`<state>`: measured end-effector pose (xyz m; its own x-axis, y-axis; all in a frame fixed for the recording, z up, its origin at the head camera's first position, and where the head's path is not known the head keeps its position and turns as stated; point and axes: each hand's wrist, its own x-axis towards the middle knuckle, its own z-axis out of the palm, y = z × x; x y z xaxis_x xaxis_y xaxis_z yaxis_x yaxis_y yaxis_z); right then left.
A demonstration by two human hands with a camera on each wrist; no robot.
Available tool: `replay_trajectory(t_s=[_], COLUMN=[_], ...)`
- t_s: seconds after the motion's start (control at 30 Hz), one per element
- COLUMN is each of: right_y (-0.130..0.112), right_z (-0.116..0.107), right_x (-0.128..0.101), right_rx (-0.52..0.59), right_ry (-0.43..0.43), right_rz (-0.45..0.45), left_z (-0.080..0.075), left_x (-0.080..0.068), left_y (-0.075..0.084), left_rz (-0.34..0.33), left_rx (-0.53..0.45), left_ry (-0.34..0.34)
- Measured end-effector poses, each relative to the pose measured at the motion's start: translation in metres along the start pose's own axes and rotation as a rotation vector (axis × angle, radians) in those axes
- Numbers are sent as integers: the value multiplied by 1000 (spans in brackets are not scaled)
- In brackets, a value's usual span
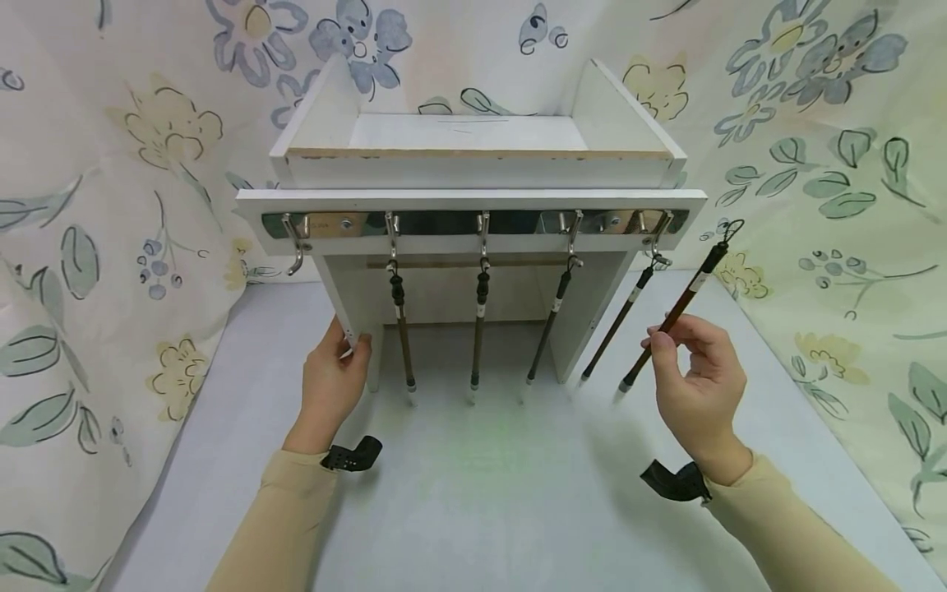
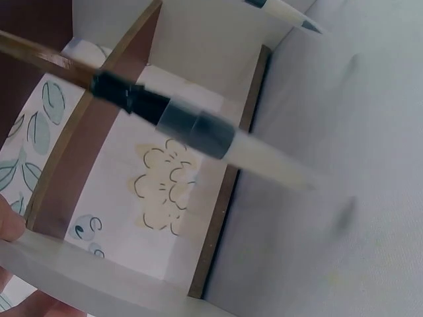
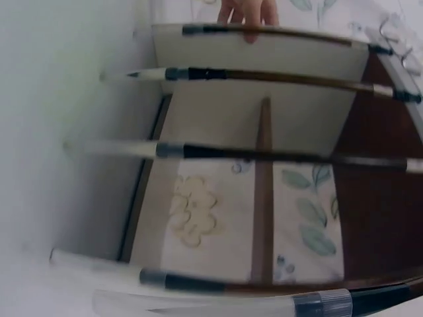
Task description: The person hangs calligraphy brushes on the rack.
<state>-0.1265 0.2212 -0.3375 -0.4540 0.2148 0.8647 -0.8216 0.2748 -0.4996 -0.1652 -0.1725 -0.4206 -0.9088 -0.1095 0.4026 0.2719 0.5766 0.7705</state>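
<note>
Right hand [image 1: 699, 386] fingers pinching brush [image 1: 669, 316] (tilted), left hand [image 1: 333, 378] gripping rack leg [image 1: 353, 316]

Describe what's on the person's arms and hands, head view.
Both arms wear long, plain beige sleeves: left sleeve, right sleeve. Each cuff ends at the wrist. A black strap sits at each wrist, its loose end sticking out: left strap, right strap. The left hand and right hand are bare: no gloves, and no rings or markings show.
</note>
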Motion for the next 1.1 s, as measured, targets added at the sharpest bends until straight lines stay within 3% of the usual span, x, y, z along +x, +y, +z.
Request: replay_trajectory(t_s=[0.53,0.77,1.1], right_y=[-8,2,-2], right_z=[48,62,80], right_x=[-10,-19,-22], right_rx=[41,74,107], right_ry=[-233,-343,-469], right_rz=[-200,-224,-195], left_z=[0,0,0], left_x=[0,0,0], left_y=[1,0,0], left_rz=[-6,-1,-9], left_rx=[8,3,3], left_ry=[0,4,-3])
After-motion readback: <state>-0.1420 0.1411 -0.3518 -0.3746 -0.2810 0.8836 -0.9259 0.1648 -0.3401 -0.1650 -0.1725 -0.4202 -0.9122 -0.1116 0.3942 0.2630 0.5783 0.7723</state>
